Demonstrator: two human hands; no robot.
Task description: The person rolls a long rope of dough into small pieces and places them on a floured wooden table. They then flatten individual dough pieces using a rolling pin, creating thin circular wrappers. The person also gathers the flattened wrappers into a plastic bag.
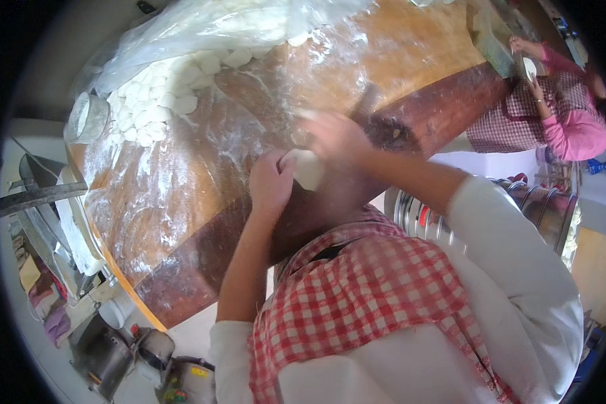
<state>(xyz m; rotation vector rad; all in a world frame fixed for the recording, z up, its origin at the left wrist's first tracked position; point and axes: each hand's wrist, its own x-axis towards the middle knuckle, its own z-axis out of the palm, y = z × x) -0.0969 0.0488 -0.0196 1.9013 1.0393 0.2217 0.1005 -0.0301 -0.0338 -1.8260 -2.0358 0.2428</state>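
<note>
A flat, pale round of dough (309, 171) is at the near edge of a floured wooden table (202, 166). My left hand (271, 184) grips its left edge, thumb on top and fingers curled around it. Just above and to the right of the round, my right hand (336, 134) is blurred by motion. Whether its fingers hold anything cannot be made out. Farther up the table lies a heap of small flattened dough pieces (151, 98), partly under a clear plastic sheet (192, 33).
A round container (87, 118) with white powder stands at the table's left edge. On the right, a person in pink sleeves (565, 131) holds a pale dough piece (529, 67). Metal steamer tiers (540, 202) are beside my right arm. Metal pots (103, 348) sit low at left.
</note>
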